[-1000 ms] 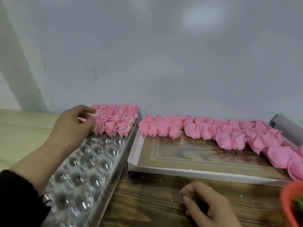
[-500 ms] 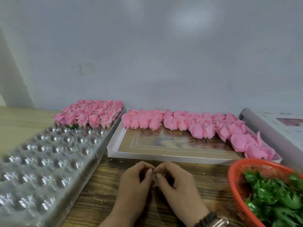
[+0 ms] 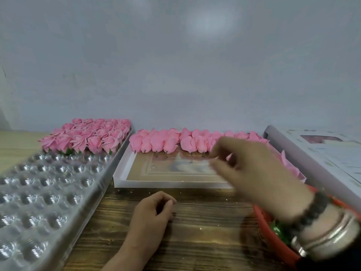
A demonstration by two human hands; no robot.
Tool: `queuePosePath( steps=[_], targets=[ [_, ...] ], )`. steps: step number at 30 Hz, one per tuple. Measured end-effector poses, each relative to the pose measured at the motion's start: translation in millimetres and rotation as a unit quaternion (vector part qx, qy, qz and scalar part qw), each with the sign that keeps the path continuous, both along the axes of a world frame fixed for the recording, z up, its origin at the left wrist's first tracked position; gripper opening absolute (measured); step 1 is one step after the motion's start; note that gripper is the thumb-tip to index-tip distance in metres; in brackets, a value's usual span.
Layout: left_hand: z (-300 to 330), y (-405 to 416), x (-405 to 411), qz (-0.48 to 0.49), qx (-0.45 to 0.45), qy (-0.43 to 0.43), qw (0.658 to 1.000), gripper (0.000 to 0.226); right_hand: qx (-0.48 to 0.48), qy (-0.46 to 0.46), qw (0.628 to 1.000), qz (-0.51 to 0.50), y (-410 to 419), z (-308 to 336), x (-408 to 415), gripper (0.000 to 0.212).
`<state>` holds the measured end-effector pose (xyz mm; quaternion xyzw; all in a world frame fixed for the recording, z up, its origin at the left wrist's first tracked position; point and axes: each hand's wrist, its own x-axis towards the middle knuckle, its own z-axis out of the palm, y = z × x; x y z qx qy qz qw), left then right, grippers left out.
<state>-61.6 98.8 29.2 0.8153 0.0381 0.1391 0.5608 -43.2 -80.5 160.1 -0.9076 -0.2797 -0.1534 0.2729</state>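
Grey wall behind, dark wooden table (image 3: 205,231) in front. Finished roses (image 3: 88,137) fill only the far rows of the clear tray (image 3: 48,192); most cups are bare, so much work looks left. Loose pink buds (image 3: 156,143) line the far edge of the white box (image 3: 175,185). Right hand (image 3: 254,169) hovers over them, fingers loosely bent, holding nothing; left hand (image 3: 152,214) rests curled on the table, and I cannot tell if it holds anything

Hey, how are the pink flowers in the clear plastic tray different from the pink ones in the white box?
The tray roses stand upright in the clear tray; the box flowers lie on their sides in the white box. The tray roses have green bases; the box flowers show short bare stubs. The tray roses look open and layered, the box flowers closed and smooth. Both are the same pink.
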Motion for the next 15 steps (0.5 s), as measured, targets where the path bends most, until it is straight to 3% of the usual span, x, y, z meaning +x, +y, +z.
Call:
queuePosePath(
  steps=[2,6,10,15],
  targets=[
    [-1,1,1,-0.002,-0.002,0.002,1.0,0.023,-0.078,0.0,0.992,-0.101,-31,9,30,0.003],
    [0,0,1,-0.002,-0.008,0.004,1.0,0.022,-0.231,0.063,0.936,-0.257,-85,1,84,0.008],
    [0,0,0,-0.003,-0.019,0.006,1.0,0.021,-0.289,0.112,0.899,-0.308,-105,-21,104,0.033],
    [0,1,0,-0.006,-0.024,0.006,1.0,0.021,-0.347,0.159,0.864,-0.33,-102,-32,112,0.026]
  ],
)
